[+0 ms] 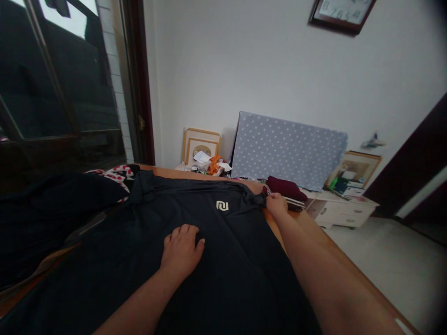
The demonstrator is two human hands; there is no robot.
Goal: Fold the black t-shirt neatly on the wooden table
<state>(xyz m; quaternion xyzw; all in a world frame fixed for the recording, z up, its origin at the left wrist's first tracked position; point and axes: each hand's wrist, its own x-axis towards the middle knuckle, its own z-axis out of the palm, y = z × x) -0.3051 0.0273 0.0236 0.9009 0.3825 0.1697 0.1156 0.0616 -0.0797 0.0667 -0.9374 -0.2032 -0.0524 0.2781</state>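
Note:
A black shirt (223, 260) with a small pale logo on its chest lies spread over the wooden table, its far edge bunched in folds. My left hand (182, 246) rests on the middle of the shirt, fingers a little bent and the thumb apart, holding nothing. At the shirt's far right corner, my right hand (277, 204) has its fingers closed on the bunched dark cloth. Just past that hand sits a small stack of folded clothes (286, 188), maroon on top.
Dark clothes (49, 209) are heaped at the left, with a red-and-white patterned cloth (118, 176) behind. Past the table stand a dotted grey cover (286, 149), framed pictures (201, 135) and a white cabinet (345, 215). The table's edge (352, 272) runs along my right.

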